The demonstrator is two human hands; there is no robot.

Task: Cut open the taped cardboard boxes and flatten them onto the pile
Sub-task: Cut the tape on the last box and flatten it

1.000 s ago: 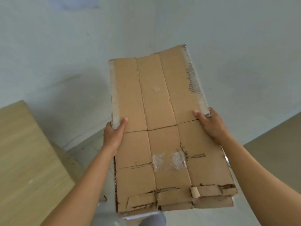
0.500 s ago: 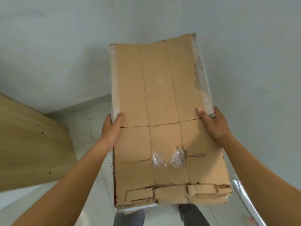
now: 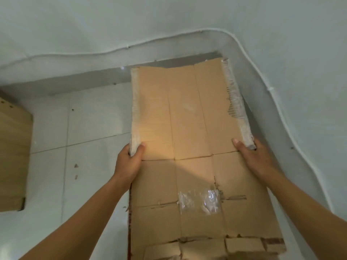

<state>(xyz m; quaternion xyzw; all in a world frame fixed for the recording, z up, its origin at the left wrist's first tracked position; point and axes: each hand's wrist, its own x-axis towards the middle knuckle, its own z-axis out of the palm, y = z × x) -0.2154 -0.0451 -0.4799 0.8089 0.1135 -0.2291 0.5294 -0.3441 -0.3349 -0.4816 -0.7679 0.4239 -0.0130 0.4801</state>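
Far left there's a wood panel [image 3: 13,156] standing on the tile floor [image 3: 90,124], well apart from the work. Next is the left hand [image 3: 128,163], gripping the sheet [image 3: 187,119], i.e. the flattened box, at its left edge about halfway along. The thumb [image 3: 140,147] lies on the top face just beside the whitish tape strip [image 3: 135,109] and the other fingers go under the edge, so I can't see them. The sheet is held out in front over the floor, roughly level, with its far end toward the wall [image 3: 187,15] corner. I can't tell if that end touches anything, and no pile is in view, maybe hidden under it. My read on handling: light, corrugated, stiff across the panels but scored w/ creases both ways, so it'll likely hinge or sag at the cross crease right by the hands. The near part looks weak, w/ tears, crushed flaps and a crinkled clear patch [image 3: 199,201], so I wouldn't grab there. Best hold is prob. what I see now, both long edges near mid-length, pinched top and bottom. The taped edges may be slick, so bare cardboard is the safer spot for the thumbs. On the right, the right hand [image 3: 257,160] mirrors the left, thumb tip on the top face just inside the ragged, peeled edge [image 3: 236,102] and fingers curled under it out of view. Beyond it a white cable [image 3: 128,47] runs along the wall.
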